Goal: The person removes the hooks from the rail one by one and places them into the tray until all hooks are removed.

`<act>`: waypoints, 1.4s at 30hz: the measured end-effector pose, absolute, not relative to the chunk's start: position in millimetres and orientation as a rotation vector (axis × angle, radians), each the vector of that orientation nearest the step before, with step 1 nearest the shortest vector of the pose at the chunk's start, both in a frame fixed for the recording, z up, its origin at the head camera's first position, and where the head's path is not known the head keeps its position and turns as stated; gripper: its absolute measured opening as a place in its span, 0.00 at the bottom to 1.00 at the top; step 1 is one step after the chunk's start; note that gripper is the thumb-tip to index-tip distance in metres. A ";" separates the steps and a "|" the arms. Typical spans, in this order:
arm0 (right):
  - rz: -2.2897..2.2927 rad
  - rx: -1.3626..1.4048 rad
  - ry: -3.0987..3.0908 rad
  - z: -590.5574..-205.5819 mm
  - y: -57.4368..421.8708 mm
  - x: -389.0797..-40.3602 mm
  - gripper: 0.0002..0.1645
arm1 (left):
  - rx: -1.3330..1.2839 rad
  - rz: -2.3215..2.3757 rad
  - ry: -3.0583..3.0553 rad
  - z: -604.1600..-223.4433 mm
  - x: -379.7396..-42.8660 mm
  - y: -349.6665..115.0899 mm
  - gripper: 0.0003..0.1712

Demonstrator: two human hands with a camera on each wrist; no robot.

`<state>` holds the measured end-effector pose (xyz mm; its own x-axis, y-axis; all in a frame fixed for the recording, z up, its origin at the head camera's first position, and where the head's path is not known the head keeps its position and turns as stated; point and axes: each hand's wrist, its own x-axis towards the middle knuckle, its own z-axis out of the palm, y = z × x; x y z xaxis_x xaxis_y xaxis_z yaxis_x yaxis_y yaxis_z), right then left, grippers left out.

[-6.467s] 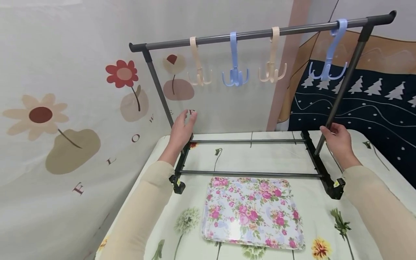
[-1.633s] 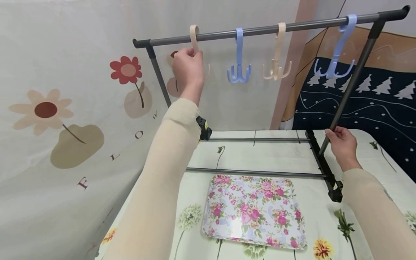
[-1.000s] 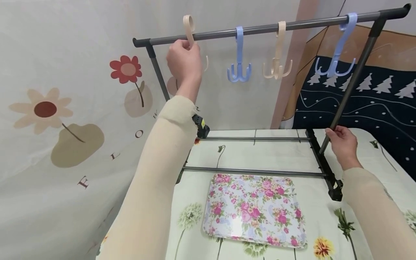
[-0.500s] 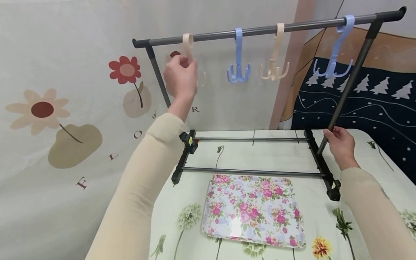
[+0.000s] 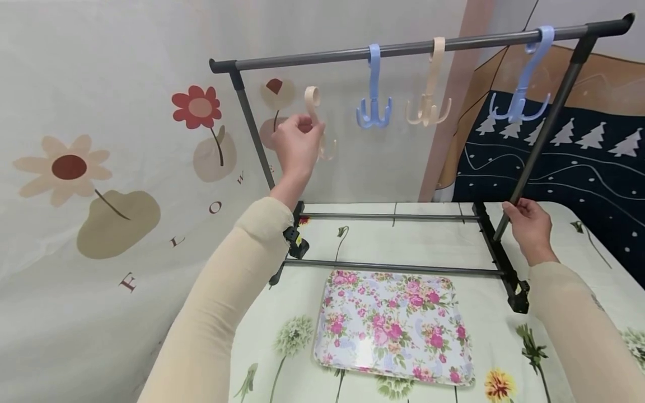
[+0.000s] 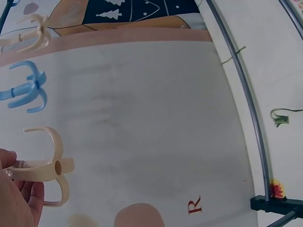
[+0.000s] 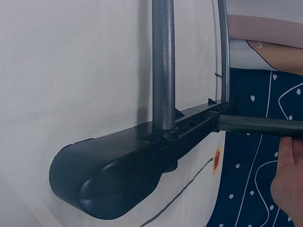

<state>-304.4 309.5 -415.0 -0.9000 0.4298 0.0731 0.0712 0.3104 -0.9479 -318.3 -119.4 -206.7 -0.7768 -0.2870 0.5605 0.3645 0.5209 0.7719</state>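
My left hand (image 5: 297,143) pinches a beige multi-prong hook (image 5: 312,99) by its stem, below the top bar and apart from it. In the left wrist view, the prongs of this hook (image 6: 52,169) point away from the fingers. My right hand (image 5: 530,226) holds the right upright pole (image 5: 529,145) of a dark metal rack low down, just above its base. A blue hook (image 5: 374,89), another beige hook (image 5: 429,84) and a second blue hook (image 5: 526,73) hang from the rack's top bar (image 5: 302,60).
A pink-flowered tray (image 5: 393,327) lies in front of the rack's lower rods (image 5: 393,267) on a flower-print cloth (image 5: 297,369). A black foot (image 5: 518,296) ends the rack's right side. Behind stands a pale patterned curtain (image 5: 126,168).
My left hand has lifted the leftmost beige hook up off the top bar, then lowered it clear below the bar. My right hand stays at the right pole.
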 end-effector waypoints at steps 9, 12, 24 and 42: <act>1.616 -0.455 -2.263 -414.5 311.0 -302.5 0.09 | -0.063 -1.250 -2.180 -224.6 -314.2 -116.1 0.15; 1.636 -0.457 -2.250 -414.1 310.8 -302.7 0.08 | -0.055 -1.212 -2.194 -231.2 -314.9 -114.1 0.13; 1.597 -0.457 -2.266 -412.4 310.0 -305.4 0.09 | -0.201 -1.398 -2.161 -255.5 -311.9 -102.8 0.11; 1.644 -0.455 -2.215 -423.4 314.9 -310.9 0.20 | -0.429 -1.910 -2.355 -311.7 -303.3 -91.2 0.07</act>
<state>-310.9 314.9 -423.4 -0.8894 0.4496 0.0827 0.0511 0.2776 -0.9593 -303.3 -91.2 -311.7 -0.9576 0.1658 0.2358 0.2649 0.1840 0.9466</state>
